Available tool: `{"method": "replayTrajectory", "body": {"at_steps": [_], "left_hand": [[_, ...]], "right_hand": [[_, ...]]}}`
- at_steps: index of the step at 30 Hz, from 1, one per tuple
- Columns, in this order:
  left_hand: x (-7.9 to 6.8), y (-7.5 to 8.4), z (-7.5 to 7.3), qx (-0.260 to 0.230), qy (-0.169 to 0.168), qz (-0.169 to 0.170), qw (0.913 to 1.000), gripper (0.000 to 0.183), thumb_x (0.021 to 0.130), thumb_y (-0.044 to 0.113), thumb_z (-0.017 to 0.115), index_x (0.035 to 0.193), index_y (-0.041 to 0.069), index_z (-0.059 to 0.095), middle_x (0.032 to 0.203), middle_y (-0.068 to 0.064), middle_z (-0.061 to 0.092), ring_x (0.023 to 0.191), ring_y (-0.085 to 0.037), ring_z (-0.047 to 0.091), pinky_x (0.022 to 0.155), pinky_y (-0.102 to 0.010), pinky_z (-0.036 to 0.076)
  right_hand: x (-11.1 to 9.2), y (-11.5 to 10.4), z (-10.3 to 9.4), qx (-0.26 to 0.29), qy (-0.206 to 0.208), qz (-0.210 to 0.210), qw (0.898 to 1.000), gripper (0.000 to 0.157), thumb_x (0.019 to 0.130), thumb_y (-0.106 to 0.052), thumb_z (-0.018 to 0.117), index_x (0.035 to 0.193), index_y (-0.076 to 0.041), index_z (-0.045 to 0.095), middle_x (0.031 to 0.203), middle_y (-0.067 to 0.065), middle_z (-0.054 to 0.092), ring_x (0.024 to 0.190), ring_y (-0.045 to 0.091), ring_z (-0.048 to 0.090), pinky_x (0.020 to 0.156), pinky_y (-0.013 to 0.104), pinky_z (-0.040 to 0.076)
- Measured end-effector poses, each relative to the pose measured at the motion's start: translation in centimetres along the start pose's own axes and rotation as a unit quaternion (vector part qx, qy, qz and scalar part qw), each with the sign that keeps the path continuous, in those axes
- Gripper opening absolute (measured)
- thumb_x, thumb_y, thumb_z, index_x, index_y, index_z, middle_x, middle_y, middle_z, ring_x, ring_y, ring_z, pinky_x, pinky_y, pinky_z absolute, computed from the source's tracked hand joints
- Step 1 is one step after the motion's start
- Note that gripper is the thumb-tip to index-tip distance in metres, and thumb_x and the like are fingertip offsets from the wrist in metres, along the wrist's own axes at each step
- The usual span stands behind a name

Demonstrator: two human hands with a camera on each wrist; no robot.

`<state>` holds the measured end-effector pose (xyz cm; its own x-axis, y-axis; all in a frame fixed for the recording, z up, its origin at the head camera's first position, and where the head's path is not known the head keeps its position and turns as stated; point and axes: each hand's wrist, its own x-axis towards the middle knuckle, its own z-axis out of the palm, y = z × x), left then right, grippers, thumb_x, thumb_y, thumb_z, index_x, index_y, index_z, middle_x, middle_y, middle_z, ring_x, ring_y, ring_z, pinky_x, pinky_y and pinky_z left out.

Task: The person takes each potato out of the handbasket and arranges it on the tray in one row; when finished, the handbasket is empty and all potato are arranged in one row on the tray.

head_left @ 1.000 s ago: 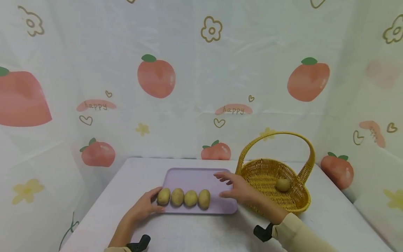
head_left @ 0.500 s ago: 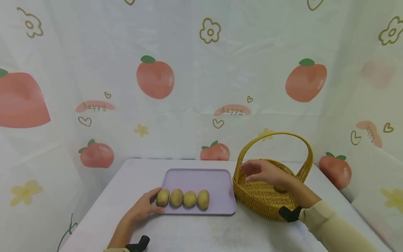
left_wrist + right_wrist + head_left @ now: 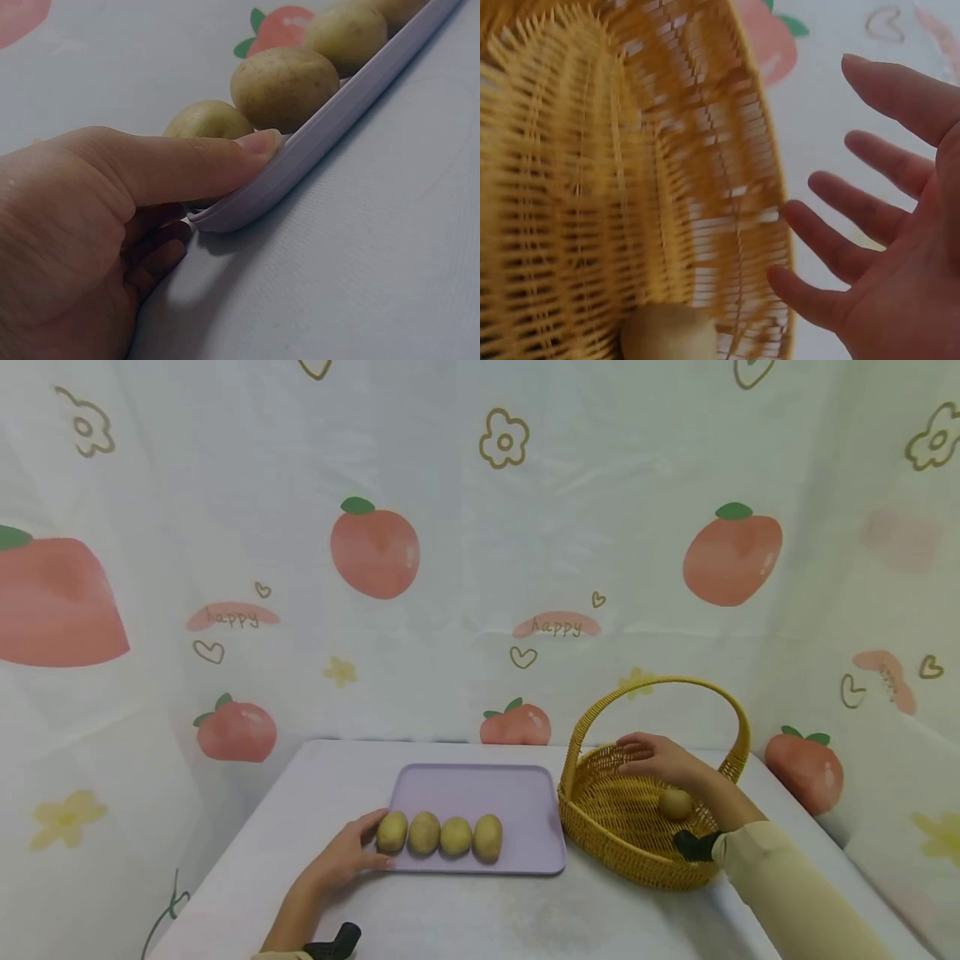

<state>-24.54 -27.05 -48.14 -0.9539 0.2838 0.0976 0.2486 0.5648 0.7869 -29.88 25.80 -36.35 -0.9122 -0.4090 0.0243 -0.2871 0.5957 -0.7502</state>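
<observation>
On the lilac tray (image 3: 472, 787), several potatoes (image 3: 424, 833) lie in a row along the near edge. My left hand (image 3: 343, 858) grips the tray's near left corner, beside the leftmost potato. In the left wrist view its thumb (image 3: 202, 161) lies along the rim, with the other fingers curled at the corner's side. My right hand (image 3: 660, 760), fingers spread and holding nothing, hovers over the yellow wicker basket (image 3: 611, 858) right of the tray. One potato (image 3: 676, 804) sits inside the basket on its right side, also visible low in the right wrist view.
The basket's tall arched handle (image 3: 675, 680) rises above my right hand. Both tray and basket stand side by side on a white-covered table (image 3: 480, 914). A printed curtain (image 3: 465, 527) hangs behind and along both sides.
My right hand has moved right, from over the tray's right edge to over the basket, and the potato there shows again. The left hand stays at the tray corner.
</observation>
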Motion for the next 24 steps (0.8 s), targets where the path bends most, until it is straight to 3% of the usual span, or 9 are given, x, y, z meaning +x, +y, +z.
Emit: {"method": "replayTrajectory", "body": {"at_steps": [7, 14, 18, 24], "left_hand": [[0.0, 0.2, -0.1, 0.01, 0.004, -0.014, 0.9998, 0.092, 0.069, 0.016, 0.086, 0.142, -0.011, 0.038, 0.144, -0.033, 0.039, 0.129, -0.048, 0.041, 0.108, -0.055, 0.033], [0.0, 0.1, -0.1, 0.007, 0.009, -0.016, 0.9998, 0.091, 0.068, 0.014, 0.087, 0.141, -0.012, 0.039, 0.143, -0.033, 0.039, 0.129, -0.048, 0.041, 0.109, -0.054, 0.033], [0.1, -0.1, 0.0, 0.005, 0.007, -0.007, 0.9999, 0.091, 0.069, 0.015, 0.086, 0.141, -0.013, 0.038, 0.143, -0.033, 0.039, 0.129, -0.048, 0.041, 0.109, -0.055, 0.032], [0.1, 0.0, 0.1, 0.007, 0.006, -0.001, 1.0, 0.091, 0.068, 0.015, 0.086, 0.14, -0.013, 0.038, 0.143, -0.033, 0.039, 0.13, -0.047, 0.04, 0.11, -0.054, 0.031]], "right_hand": [[-0.1, 2.1, -0.4, -0.035, 0.004, 0.066, 0.997, 0.068, 0.093, -0.026, 0.066, 0.143, 0.01, 0.035, 0.139, 0.04, 0.036, 0.124, 0.056, 0.039, 0.094, 0.062, 0.044], [0.2, 4.0, 0.1, -0.004, -0.022, 0.129, 0.991, 0.076, 0.092, -0.024, 0.068, 0.144, 0.013, 0.028, 0.14, 0.041, 0.032, 0.126, 0.058, 0.033, 0.1, 0.066, 0.035], [0.1, 4.3, 0.5, -0.028, -0.034, 0.145, 0.988, 0.072, 0.09, -0.023, 0.069, 0.142, 0.013, 0.033, 0.139, 0.039, 0.036, 0.126, 0.056, 0.035, 0.101, 0.065, 0.035], [-0.4, 4.5, 0.6, -0.054, -0.071, 0.144, 0.986, 0.063, 0.088, -0.019, 0.071, 0.137, 0.01, 0.044, 0.126, 0.037, 0.049, 0.117, 0.053, 0.046, 0.091, 0.058, 0.046]]}}
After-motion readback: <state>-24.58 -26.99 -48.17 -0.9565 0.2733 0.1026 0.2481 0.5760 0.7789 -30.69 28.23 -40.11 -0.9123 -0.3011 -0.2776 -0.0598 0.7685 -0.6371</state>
